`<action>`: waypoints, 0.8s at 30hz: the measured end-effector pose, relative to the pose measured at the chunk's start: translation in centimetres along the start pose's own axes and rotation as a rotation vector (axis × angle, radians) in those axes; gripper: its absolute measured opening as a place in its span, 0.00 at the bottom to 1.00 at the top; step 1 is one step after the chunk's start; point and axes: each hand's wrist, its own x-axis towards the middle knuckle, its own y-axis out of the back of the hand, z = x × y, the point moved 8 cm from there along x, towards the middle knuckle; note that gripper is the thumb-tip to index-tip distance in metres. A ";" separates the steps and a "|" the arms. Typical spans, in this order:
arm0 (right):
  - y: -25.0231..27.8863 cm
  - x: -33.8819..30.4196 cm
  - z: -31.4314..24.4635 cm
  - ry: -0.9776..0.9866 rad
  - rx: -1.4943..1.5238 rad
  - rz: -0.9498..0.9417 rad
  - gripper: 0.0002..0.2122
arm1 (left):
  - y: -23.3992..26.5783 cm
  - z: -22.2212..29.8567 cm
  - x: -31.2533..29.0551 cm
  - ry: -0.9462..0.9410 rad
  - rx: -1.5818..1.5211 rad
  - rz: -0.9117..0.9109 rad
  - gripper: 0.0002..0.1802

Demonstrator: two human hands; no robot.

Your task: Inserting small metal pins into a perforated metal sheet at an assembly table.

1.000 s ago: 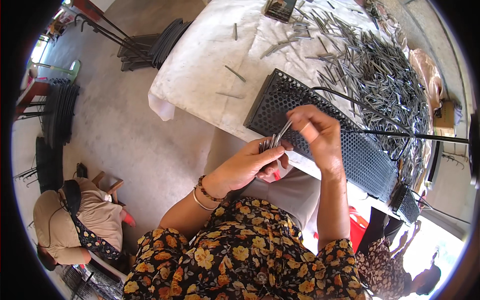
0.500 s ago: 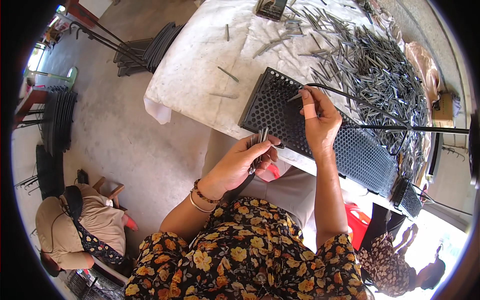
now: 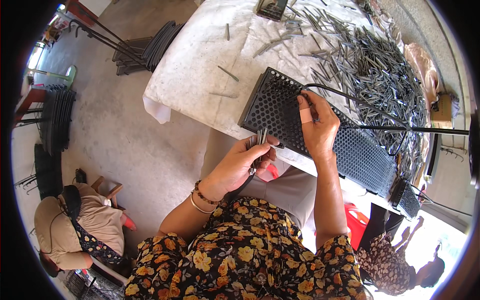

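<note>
My left hand (image 3: pixel 245 157) is closed around a small bundle of thin grey metal strips (image 3: pixel 262 136), whose ends stick up past the thumb. A long black perforated tray (image 3: pixel 272 112) lies slantwise along the table's near edge, just right of that hand. Over its middle, my right hand (image 3: pixel 320 127) has thumb and fingers bent together low against the holes; whatever they pinch is hidden. A pinkish bandage (image 3: pixel 305 115) wraps the thumb. A bent black rod handle (image 3: pixel 357 102) passes right beside these fingertips and runs off to the right.
A big heap of metal strips (image 3: pixel 385 75) covers the table's right side, with a few loose on the white cloth (image 3: pixel 200 65). Stacked black panels (image 3: pixel 160 45) stand beyond the table's left edge. One person (image 3: pixel 95 220) sits lower left, another (image 3: pixel 390 260) lower right.
My right hand has shifted slightly down and left against the tray, and the strip that showed at its fingertips is no longer visible. The left hand and its bundle have barely moved.
</note>
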 end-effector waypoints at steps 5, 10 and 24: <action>-0.1 0.2 0.3 0.024 -0.010 -0.019 0.07 | 0.0 -0.2 0.2 -0.008 -0.027 0.001 0.14; -0.5 0.1 0.2 0.036 0.006 -0.060 0.08 | -0.2 -0.4 0.2 -0.007 -0.021 0.002 0.15; -1.3 -0.2 -0.4 0.205 -0.089 -0.069 0.08 | -2.1 -0.5 -0.1 0.123 0.002 -0.045 0.18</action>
